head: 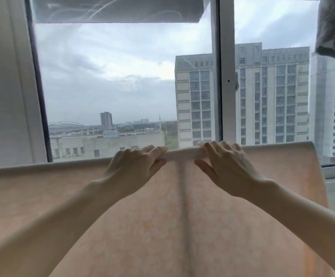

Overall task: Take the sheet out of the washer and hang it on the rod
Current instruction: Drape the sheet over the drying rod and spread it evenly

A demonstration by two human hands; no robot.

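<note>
A pale peach sheet (182,206) with a faint orange pattern hangs draped over a rod, which is hidden under its top fold (180,153). The fold runs across the view from the left edge to the upper right. My left hand (134,164) grips the top fold just left of centre, fingers over the far side and thumb on the near side. My right hand (222,162) pinches the same fold a little to the right, thumb below and fingers on top. A darker vertical crease runs down the sheet between my hands. No washer is in view.
A large window (110,86) with white frames (225,76) fills the view behind the sheet, with tall buildings outside. A dark grey cloth (334,27) hangs at the top right corner. A white wall or frame stands at the left.
</note>
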